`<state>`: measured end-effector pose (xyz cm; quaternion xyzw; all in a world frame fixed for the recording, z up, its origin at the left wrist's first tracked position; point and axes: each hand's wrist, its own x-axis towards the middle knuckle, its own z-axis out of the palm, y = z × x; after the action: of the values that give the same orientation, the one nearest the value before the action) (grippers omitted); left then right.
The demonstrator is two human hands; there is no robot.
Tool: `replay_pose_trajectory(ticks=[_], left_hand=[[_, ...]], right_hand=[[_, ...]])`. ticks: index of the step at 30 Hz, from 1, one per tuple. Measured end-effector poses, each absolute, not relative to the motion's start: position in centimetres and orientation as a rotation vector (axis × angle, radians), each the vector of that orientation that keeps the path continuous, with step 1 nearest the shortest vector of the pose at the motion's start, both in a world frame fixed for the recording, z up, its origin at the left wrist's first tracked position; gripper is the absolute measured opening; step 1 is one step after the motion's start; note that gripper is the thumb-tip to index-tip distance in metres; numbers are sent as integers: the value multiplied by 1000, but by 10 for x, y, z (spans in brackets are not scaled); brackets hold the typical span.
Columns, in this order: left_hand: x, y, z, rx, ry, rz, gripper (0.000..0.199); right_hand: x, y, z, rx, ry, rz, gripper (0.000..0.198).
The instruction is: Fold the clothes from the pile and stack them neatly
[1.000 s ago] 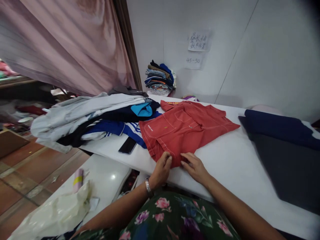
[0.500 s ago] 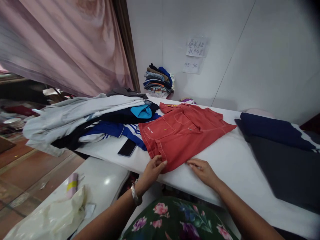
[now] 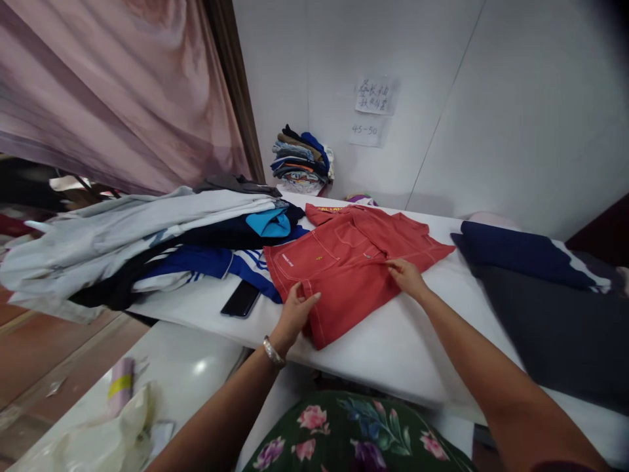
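Note:
A red shirt (image 3: 344, 288) with white stitching, pockets and yellow lettering lies spread on the white table (image 3: 388, 347). My left hand (image 3: 295, 311), with a silver bangle at the wrist, rests at its near left edge. The thumb lies over the cloth, apart from the bent fingers. Farther up, near the shirt's middle, my right hand (image 3: 407, 276) pinches a bit of the red cloth between thumb and fingers. A dark phone (image 3: 240, 299) lies left of the shirt.
Loose garments (image 3: 122, 223) in grey, black and blue are heaped at the left. A stack of folded clothes (image 3: 301, 160) stands by the wall. Dark folded garments (image 3: 531, 259) lie on a dark board (image 3: 550, 341) at right. A glossy white surface (image 3: 181, 367) holds plastic bags at lower left.
My right hand has moved up and right from the shirt's near edge to its middle. My left hand has shifted slightly up, with thumb and fingers farther apart. The view has turned slightly.

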<state>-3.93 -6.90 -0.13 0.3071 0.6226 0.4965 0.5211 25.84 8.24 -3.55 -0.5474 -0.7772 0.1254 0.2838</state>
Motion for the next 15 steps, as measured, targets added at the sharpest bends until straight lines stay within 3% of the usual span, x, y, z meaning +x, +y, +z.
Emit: replay_pose_trajectory(ticks=[2, 4, 10, 15], left_hand=[[-37, -58, -2, 680, 1451, 1307, 82], [-36, -49, -4, 687, 1380, 1388, 87], [-39, -47, 5, 1235, 1589, 1294, 51], [-30, -65, 36, 1674, 1864, 1065, 40]], right_hand=[[256, 95, -35, -1522, -2119, 307, 35], [257, 106, -35, -1580, -2146, 290, 39], [269, 130, -33, -1739, -2296, 225, 52], [268, 144, -27, -1807, -2439, 151, 49]])
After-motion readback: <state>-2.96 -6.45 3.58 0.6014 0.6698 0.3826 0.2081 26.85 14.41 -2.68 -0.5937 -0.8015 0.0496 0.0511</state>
